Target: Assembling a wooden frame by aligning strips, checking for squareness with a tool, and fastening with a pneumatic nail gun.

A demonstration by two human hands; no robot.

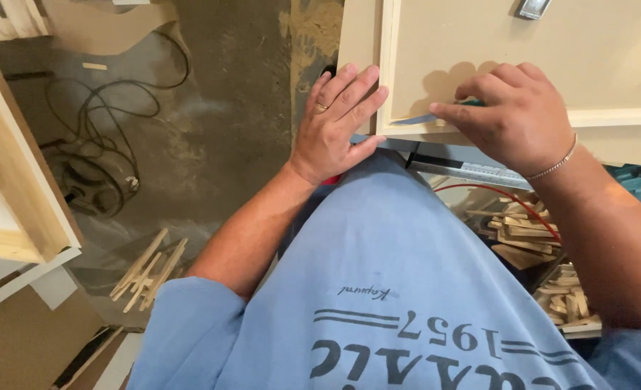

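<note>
A pale beige framed panel (508,43) lies flat on a work surface in front of me. My left hand (335,123) rests flat with fingers spread on the panel's left corner, a ring on one finger. My right hand (515,115), with a silver bracelet on the wrist, is closed on a small blue-handled tool (425,118) whose flat tip lies along the raised moulding strip (616,117) near the panel's lower edge. My light blue shirt fills the lower middle of the view.
A dark cable (118,94) coils on the dusty concrete floor at left beside a round dark object (93,184). Loose wooden sticks (147,271) lie on the floor. Wood offcuts (530,238) pile under the bench at right, with a red cord. A wooden frame (17,188) stands far left.
</note>
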